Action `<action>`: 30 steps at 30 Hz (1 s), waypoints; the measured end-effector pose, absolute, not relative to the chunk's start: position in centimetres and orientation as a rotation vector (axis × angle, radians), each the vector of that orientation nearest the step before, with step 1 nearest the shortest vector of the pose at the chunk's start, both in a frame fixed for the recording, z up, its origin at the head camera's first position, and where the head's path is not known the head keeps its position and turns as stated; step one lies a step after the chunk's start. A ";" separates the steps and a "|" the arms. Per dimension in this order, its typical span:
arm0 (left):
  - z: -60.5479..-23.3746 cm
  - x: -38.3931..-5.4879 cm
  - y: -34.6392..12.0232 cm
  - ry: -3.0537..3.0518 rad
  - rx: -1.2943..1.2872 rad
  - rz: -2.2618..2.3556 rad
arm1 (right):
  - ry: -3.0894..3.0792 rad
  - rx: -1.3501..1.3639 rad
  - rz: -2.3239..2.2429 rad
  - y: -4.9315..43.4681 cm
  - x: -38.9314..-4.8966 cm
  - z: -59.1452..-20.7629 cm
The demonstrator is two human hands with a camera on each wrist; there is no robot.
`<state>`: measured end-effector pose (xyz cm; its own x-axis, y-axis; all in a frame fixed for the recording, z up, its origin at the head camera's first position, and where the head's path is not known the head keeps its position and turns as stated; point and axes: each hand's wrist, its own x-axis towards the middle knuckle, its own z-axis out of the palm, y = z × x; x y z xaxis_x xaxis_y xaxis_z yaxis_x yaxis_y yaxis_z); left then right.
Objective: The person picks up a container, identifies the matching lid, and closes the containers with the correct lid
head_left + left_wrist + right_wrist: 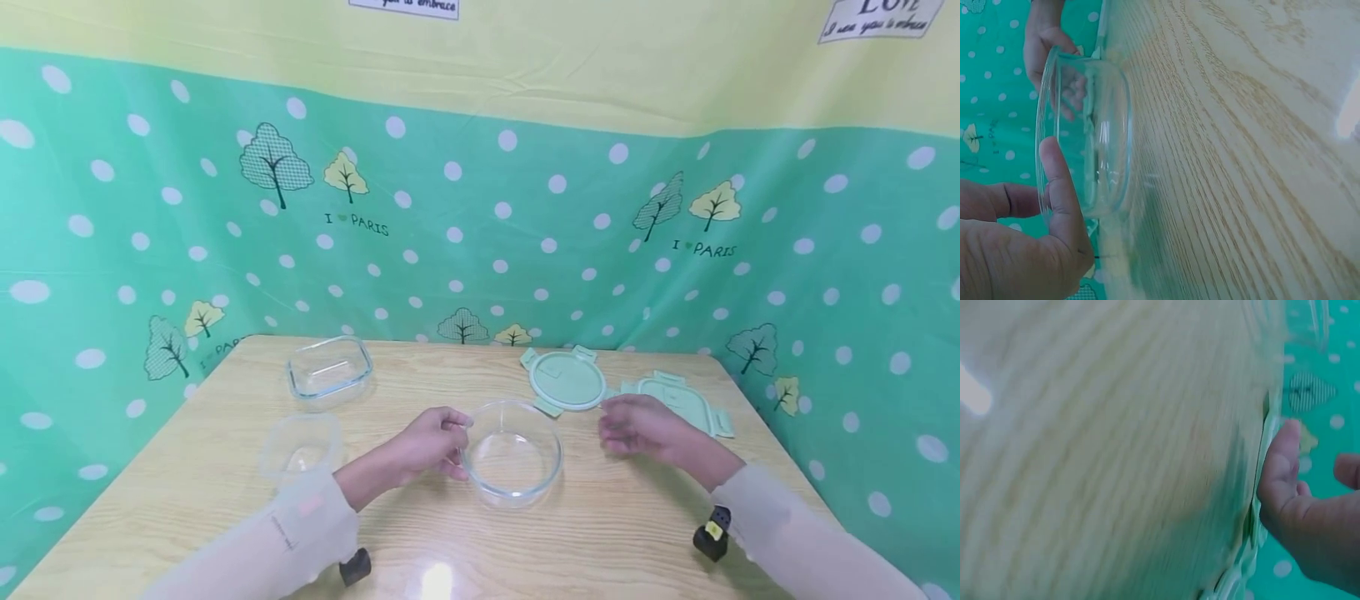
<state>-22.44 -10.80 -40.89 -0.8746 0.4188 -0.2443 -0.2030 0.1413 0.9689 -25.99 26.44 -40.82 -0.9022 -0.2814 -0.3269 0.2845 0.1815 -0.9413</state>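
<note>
Steady the round glass bowl [513,458], gripped by its side in the left hand [431,442], opposite the empty, loosely parted right hand [647,428].

Place: cloth-screened tabletop corner, apparently a recording set-up; room beyond hidden. Evidence, as I stand here: pale wood-grain rectangular table [585,525], hanging green-and-yellow polka-dot fabric curtain [480,200] behind and at both sides, small black wrist-worn cameras [709,542].
</note>
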 end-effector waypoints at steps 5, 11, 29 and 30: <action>-40.8 -22.2 -10.9 1.961 0.211 1.782 | 2.147 0.069 -1.748 27.6 -27.4 -40.6; -40.6 -22.2 -11.0 1.952 0.218 1.789 | 2.171 0.159 -1.726 27.9 -28.9 -40.0; -40.7 -22.4 -10.8 1.959 0.206 1.788 | 2.194 0.301 -1.650 27.1 -29.9 -40.3; -40.7 -22.4 -10.8 1.961 0.201 1.788 | 2.194 0.297 -1.648 27.0 -29.9 -40.4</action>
